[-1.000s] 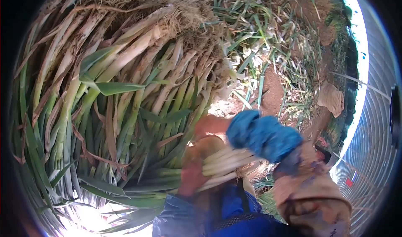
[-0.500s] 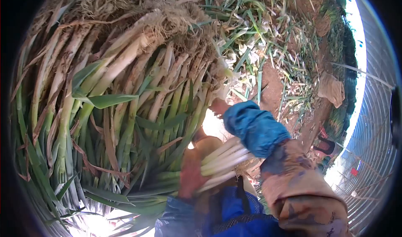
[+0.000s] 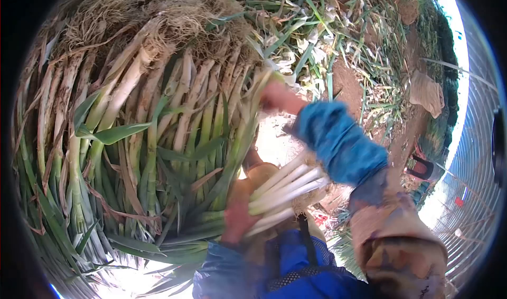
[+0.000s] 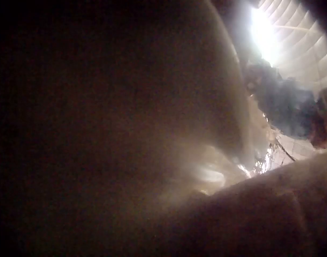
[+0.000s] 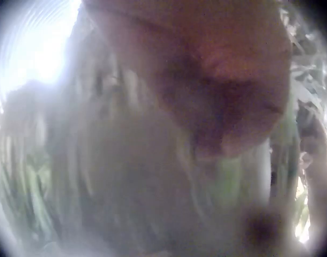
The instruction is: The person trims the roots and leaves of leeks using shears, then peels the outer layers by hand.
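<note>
A thick pile of leeks (image 3: 185,125) with dry, soil-stained roots fills the left of the head view. My left hand (image 3: 238,214) grips a bunch of cleaned leeks (image 3: 288,191) near my lap, their white ends pointing right and green leaves trailing left. My right hand (image 3: 281,97), in a blue sleeve cuff (image 3: 340,140), is at the pile's right edge, its fingers curled on a leek (image 3: 245,127) near its root end. The right wrist view shows that hand (image 5: 227,107) blurred above a green and white stalk (image 5: 227,182). The left wrist view is mostly dark.
Cut leaves and peelings (image 3: 317,51) litter the brown soil (image 3: 346,82) beyond the pile. A pale crumpled scrap (image 3: 426,94) lies farther right, near a ribbed translucent plastic wall (image 3: 472,156). Blue clothing (image 3: 296,262) covers the lap below the bunch.
My right hand has moved up along the pile's right edge, from beside my left hand to the leeks' root ends. The left hand keeps hold of its bunch. The head view has shifted slightly.
</note>
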Available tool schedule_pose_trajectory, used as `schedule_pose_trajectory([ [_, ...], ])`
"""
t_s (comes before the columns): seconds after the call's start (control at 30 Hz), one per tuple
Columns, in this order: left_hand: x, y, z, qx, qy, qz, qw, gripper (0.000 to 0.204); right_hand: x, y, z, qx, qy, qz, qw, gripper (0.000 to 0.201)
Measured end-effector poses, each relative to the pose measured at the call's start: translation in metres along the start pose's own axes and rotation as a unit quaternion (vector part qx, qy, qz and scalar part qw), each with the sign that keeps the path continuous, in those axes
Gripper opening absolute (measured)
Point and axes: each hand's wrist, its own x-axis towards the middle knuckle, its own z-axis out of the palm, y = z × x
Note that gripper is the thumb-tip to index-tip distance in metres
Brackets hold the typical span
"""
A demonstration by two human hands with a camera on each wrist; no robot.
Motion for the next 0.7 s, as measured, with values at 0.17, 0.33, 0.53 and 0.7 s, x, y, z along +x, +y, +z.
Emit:
schedule_pose_trajectory([
  [0.17,0.002,0.008,-0.004,0.032,0.006,-0.012,0.999,0.071,0.021,0.083,-0.2,0.197,0.354,0.09,0.91,0.016],
  [0.33,0.009,0.006,-0.004,0.009,-0.025,-0.047,0.999,0.071,0.006,0.024,-0.038,0.048,-0.005,0.288,0.956,0.026],
  [0.53,0.009,0.002,-0.002,-0.022,-0.007,-0.029,0.999,0.069,-0.003,0.001,0.11,0.239,-0.038,0.43,0.87,0.034],
  [0.7,0.013,0.005,-0.005,0.026,0.035,-0.001,0.999,0.079,-0.025,0.008,0.022,0.186,-0.26,0.359,0.877,0.026],
])
